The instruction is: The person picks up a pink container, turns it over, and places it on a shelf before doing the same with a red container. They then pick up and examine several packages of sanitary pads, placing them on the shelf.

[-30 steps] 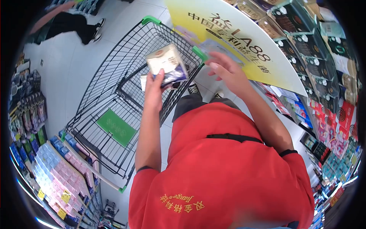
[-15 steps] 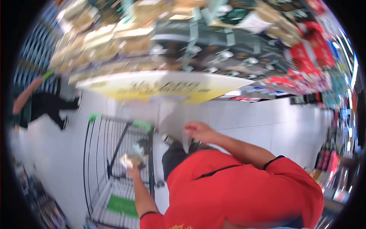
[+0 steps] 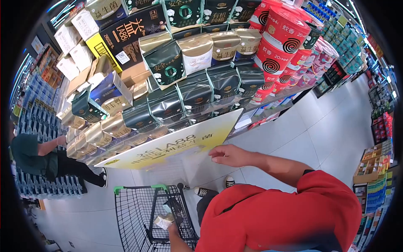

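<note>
My left hand [image 3: 173, 229] reaches into the shopping cart [image 3: 133, 212], its fingers closed at a gold-and-white soft pack [image 3: 163, 221]. Right beside that pack is a dark green-and-white pack [image 3: 168, 206], seen through the cart's black wire. In front of my body, my right hand [image 3: 226, 156] hangs in the air with nothing in it, its fingers loosely apart. It is nearest to the yellow-and-white sign [image 3: 176, 149] on the front of the display.
Ahead, a display holds rows of dark green packs [image 3: 195, 90], gold packs and red mosquito-coil tubs [image 3: 277, 54]. A person in dark clothes [image 3: 33, 153] stands at the left, an arm toward the display. Stocked shelves [image 3: 373, 180] line the right side, beyond the tiled floor [image 3: 289, 143].
The view has steadied and tilted up, showing more of the display. My left hand still has the gold-and-white pack over the cart. My right hand's fingers have spread a little.
</note>
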The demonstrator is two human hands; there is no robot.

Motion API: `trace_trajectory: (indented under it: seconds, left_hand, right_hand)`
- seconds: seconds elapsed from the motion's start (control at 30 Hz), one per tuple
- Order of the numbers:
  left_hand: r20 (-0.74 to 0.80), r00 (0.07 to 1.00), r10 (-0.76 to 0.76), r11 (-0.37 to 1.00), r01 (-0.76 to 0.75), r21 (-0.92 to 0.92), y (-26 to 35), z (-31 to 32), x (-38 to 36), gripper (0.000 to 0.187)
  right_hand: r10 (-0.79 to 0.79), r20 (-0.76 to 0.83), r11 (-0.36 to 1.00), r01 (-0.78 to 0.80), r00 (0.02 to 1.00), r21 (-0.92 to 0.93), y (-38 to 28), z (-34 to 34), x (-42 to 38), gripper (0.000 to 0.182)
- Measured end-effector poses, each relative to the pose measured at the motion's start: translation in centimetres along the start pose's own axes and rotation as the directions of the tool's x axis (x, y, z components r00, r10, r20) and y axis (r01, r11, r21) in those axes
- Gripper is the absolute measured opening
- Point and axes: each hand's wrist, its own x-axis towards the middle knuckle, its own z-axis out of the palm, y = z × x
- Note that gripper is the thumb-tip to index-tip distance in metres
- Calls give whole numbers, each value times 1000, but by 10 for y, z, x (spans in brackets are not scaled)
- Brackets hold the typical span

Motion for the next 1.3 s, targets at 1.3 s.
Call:
trace_trajectory:
  seconds: [1.3]
  left_hand:
    - [-244,507,826,477,-861,-176,135,95,-297,41]
  right_hand:
    - [-767,72,-165,-87,638,-982,-293,-216,109,65]
